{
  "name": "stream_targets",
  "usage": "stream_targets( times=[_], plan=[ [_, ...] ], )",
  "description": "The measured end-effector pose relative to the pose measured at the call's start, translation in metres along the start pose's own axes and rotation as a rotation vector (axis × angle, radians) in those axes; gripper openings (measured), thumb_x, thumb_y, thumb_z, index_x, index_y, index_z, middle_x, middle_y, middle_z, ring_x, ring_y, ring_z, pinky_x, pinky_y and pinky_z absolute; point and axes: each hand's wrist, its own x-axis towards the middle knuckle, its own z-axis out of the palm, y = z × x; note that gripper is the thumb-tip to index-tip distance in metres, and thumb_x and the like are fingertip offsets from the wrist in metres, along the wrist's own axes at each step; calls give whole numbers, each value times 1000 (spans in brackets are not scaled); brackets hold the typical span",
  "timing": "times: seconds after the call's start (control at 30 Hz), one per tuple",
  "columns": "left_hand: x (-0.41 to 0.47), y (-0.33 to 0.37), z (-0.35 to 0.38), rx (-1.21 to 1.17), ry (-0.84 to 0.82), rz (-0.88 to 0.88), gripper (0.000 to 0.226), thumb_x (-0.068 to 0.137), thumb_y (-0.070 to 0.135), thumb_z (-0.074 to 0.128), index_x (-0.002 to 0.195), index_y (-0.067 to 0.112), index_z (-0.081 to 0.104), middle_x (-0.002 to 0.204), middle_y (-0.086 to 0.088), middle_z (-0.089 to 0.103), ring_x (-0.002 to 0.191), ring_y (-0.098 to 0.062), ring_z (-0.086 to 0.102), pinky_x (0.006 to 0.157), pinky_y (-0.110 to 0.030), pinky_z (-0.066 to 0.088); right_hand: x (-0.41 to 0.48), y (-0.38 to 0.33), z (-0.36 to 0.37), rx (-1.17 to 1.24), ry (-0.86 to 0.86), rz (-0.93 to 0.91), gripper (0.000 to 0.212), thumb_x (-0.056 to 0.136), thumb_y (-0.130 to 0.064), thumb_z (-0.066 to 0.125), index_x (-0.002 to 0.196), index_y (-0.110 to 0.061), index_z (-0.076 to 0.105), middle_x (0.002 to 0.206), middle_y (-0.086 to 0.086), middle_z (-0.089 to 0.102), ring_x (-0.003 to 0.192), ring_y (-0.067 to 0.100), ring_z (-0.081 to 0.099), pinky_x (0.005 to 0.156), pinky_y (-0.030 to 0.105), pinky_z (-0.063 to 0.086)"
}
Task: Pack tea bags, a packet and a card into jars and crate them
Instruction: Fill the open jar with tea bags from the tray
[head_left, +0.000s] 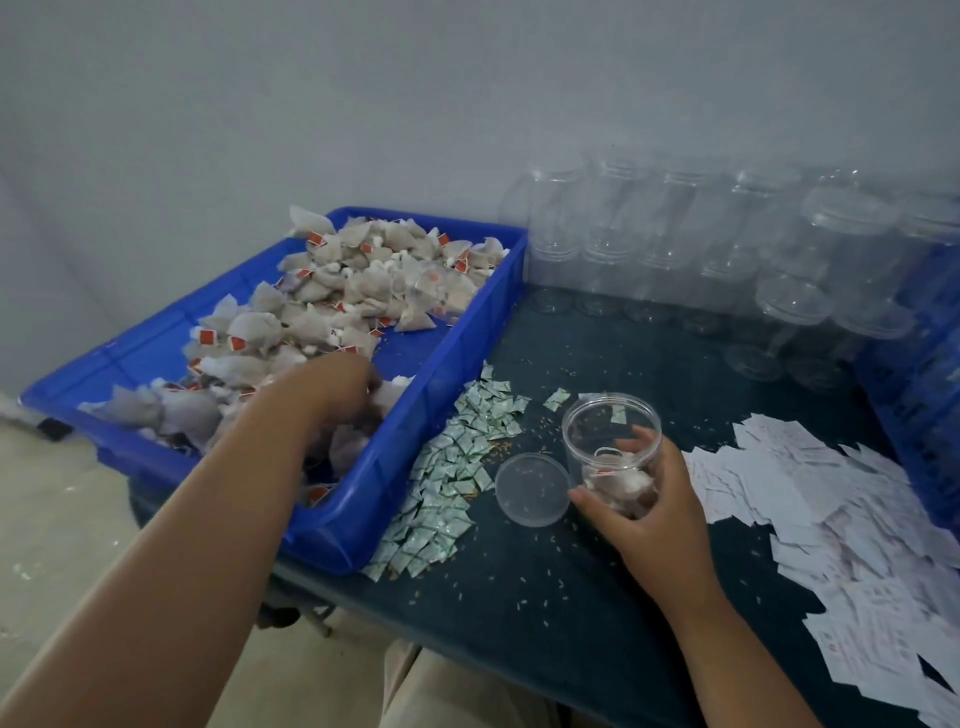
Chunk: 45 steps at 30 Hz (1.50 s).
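Observation:
A blue tray (457, 338) on the left holds a heap of pyramid tea bags (322, 291) with red tags. My left hand (337, 389) reaches into the tray's near part, fingers curled down among the tea bags; what it holds I cannot tell. My right hand (644, 499) grips an open clear jar (610, 441) standing on the dark table, with a few tea bags at its bottom. The jar's clear lid (532, 488) lies flat just left of it. Small green-white packets (457, 467) are strewn between tray and jar. White cards (841, 535) lie piled at the right.
Rows of empty clear jars (701, 249), some stacked and lidded, line the wall at the back. A blue crate (914, 395) stands at the far right edge. Loose grains are scattered over the dark table (545, 597). The tray overhangs the table's left edge.

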Motion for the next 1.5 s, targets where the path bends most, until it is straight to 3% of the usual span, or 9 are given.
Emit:
stream_targets(
  times=[0.23,0.43,0.57,0.7,0.87,0.97,1.1,1.3,1.5],
  plan=[
    [6,5,-3,-112,134,13,32,106,34,53,96,13,76,94,-9,73,85,-24,65,76,-38,52,3,2,3,18,-5,11,78,63,-57,96,129,-62,56,130,-22,72,114,4,74,90,16,59],
    [-25,22,-37,-691,632,57,26,100,24,53,86,19,75,74,1,75,73,-24,73,69,-45,63,2,2,4,1,4,-4,75,65,-53,96,128,-63,56,128,-23,73,112,3,74,89,15,58],
    [-65,75,-66,-1006,548,297,16,82,51,69,85,38,76,72,11,75,65,-6,73,58,-20,57,3,2,4,-31,-7,-8,75,66,-53,96,129,-62,56,128,-26,71,113,2,73,90,18,60],
    [-80,136,-49,-771,389,475,18,80,53,76,81,35,76,64,16,68,48,3,53,47,-11,40,2,4,2,-25,-10,0,77,68,-49,97,133,-55,56,128,-22,72,113,5,75,92,26,64],
    [-80,173,-24,-460,95,579,17,97,40,70,113,34,73,100,17,75,83,6,64,78,-24,50,2,4,1,-63,13,-5,80,68,-48,98,136,-50,56,132,-20,71,118,8,73,94,36,61],
    [-79,176,-18,-380,-45,679,29,108,34,52,108,18,76,99,3,75,87,-9,67,84,-33,55,2,5,1,-81,15,-11,81,67,-53,96,136,-52,55,133,-22,70,120,7,71,97,36,59],
    [-55,158,-11,-818,304,431,12,102,32,63,101,37,73,87,19,76,63,1,66,62,-16,52,3,5,-1,-65,24,-5,78,66,-56,96,133,-48,56,130,-21,71,118,6,71,96,34,59],
    [-4,133,51,-138,206,173,28,102,35,61,126,22,66,131,-4,63,111,-26,64,88,-42,56,2,2,-2,-25,35,17,73,67,-56,95,129,-51,56,126,-24,72,115,2,72,90,27,56],
    [7,134,81,-246,470,130,20,98,38,68,111,25,75,107,1,67,92,-22,65,68,-33,51,3,0,-1,-17,45,-8,72,66,-55,95,126,-60,55,127,-26,71,115,0,72,88,18,56]
  ],
)
